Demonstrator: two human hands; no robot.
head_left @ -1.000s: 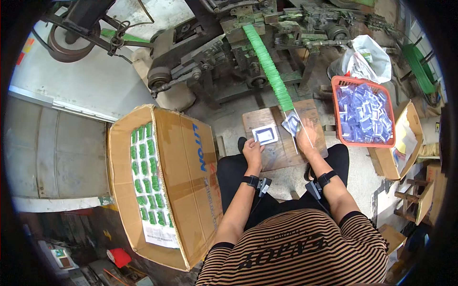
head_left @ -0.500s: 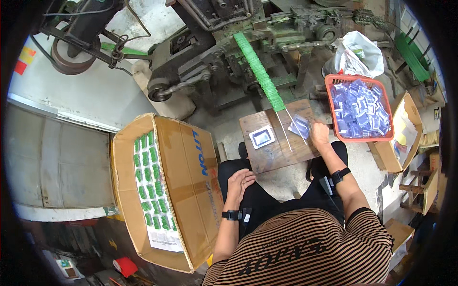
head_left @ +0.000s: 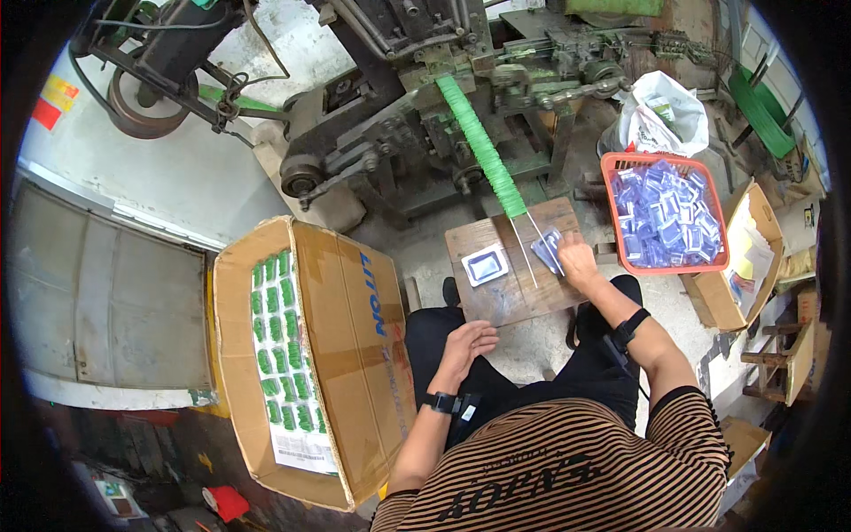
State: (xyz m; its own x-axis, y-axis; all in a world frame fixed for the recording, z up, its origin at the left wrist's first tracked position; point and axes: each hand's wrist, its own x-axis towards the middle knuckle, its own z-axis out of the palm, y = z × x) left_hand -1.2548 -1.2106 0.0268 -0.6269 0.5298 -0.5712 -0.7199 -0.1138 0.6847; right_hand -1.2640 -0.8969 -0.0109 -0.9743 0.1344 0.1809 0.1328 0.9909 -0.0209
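Observation:
A small wooden board [head_left: 505, 301] lies in front of my knees. My right hand [head_left: 578, 264] is at its right side, fingers closed on the edge of a small clear plastic tray [head_left: 549, 247]. Two thin metal rods [head_left: 525, 253] reach over the board, and the right one crosses that tray. A long stack of green pieces [head_left: 483, 149] sits on the rods, running down from the machine. Another small plastic tray [head_left: 485, 266], white-rimmed, rests on the board left of the rods. Over my left thigh, my left hand [head_left: 467, 347] is empty with fingers stretched out, close to the board's near edge.
A dark machine [head_left: 399, 115] fills the far side. At right stands a red basket [head_left: 674, 266] heaped with clear plastic trays, near a white bag [head_left: 660, 111] and a cardboard box [head_left: 709, 306]. On my left, a large carton [head_left: 355, 355] holds rows of green-filled packs [head_left: 282, 328].
My right hand has moved slightly left and nearer with the plastic tray, now tilted under the rods. My left hand has shifted right, toward the board. The view has shifted slightly.

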